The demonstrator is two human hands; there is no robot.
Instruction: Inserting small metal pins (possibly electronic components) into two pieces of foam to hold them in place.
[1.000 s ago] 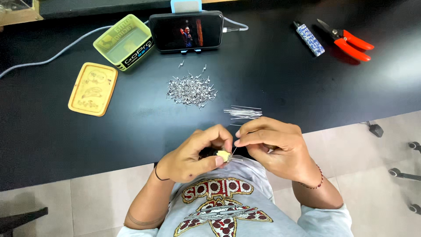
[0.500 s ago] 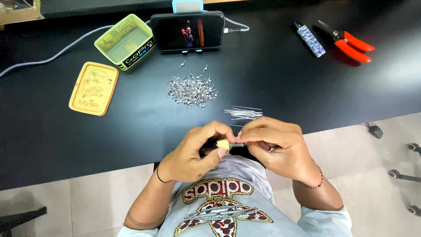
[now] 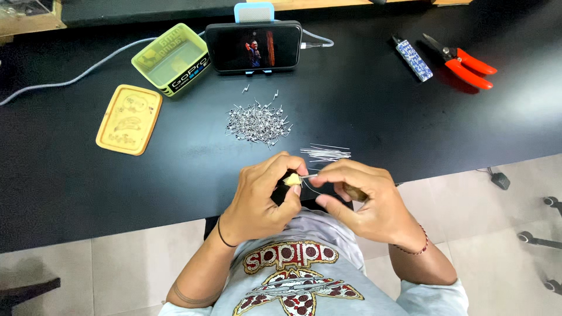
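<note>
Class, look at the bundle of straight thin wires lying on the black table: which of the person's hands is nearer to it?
Right. The right hand sits just below the straight wires; the left hand is farther, below and to their left.

A single head-worn camera gives the only view, so no second view shares the scene; it looks steeply down and forward from above the person's chest, facing across the black counter toward its far edge; the left hand and right hand sit close below the lens, low in the centre; the propped phone lies far off at the top; the tiled floor shows along the bottom and right
</note>
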